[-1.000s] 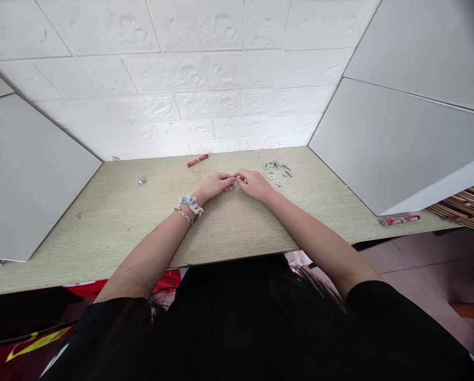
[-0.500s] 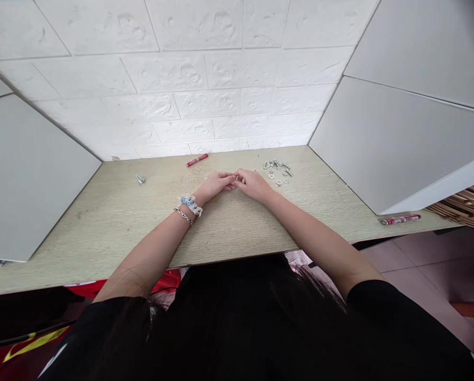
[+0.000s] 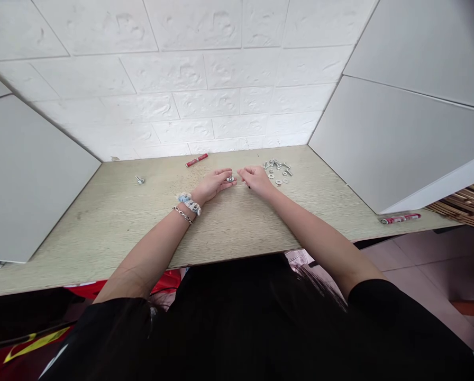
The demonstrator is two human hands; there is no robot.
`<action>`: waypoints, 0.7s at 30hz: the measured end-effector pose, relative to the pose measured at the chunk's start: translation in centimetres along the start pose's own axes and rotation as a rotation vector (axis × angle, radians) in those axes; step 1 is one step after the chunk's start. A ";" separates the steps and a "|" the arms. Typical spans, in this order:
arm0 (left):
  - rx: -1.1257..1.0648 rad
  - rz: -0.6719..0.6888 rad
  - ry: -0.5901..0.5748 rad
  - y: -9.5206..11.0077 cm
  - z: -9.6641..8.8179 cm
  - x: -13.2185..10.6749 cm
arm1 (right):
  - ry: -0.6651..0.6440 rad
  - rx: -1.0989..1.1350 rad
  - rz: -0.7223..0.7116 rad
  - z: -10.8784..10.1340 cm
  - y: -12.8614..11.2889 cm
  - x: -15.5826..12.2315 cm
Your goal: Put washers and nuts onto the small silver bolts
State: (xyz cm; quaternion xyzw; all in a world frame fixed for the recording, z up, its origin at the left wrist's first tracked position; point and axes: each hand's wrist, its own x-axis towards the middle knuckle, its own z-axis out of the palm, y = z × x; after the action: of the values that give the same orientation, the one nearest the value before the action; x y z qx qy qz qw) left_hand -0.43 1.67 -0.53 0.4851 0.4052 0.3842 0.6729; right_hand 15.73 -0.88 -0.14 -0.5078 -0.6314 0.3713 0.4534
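My left hand (image 3: 216, 183) is closed on a small silver bolt (image 3: 230, 179), which shows between the thumb and fingers. Part of the bolt is hidden by the fingers, and a washer or nut seems to be on it. Just to the right, my right hand (image 3: 256, 179) has its thumb and fingers pinched together, apart from the left hand. What the pinch holds, if anything, is too small to make out. Beyond the right hand lies a group of silver bolts and nuts (image 3: 276, 164), with several flat washers (image 3: 279, 182) nearer to me.
At the left of the wooden tabletop (image 3: 142, 217) lies another bolt with parts on it (image 3: 140, 180). A red marker (image 3: 197, 160) lies near the white brick wall (image 3: 197, 100); a second red marker (image 3: 400, 218) is by the right edge. Grey panels stand at both sides.
My hands were touching at the fingertips and have come apart, the right one moving slightly right. The bolt in my left hand now shows.
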 end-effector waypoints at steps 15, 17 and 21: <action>0.072 -0.005 -0.040 0.0 -0.2 0.0 | -0.121 0.253 0.167 0.4 0.8 0.9; 0.056 -0.019 0.003 0.1 -0.2 -0.1 | -0.085 0.262 0.193 0.2 0.8 0.9; 0.096 -0.008 -0.071 0.3 -0.2 -0.3 | -0.132 0.308 0.178 0.3 0.5 0.9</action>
State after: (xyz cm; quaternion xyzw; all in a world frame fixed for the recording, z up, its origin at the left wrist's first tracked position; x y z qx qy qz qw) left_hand -0.72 1.55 -0.22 0.5284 0.4010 0.3444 0.6644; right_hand 15.54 0.07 -0.58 -0.4607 -0.5480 0.5351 0.4486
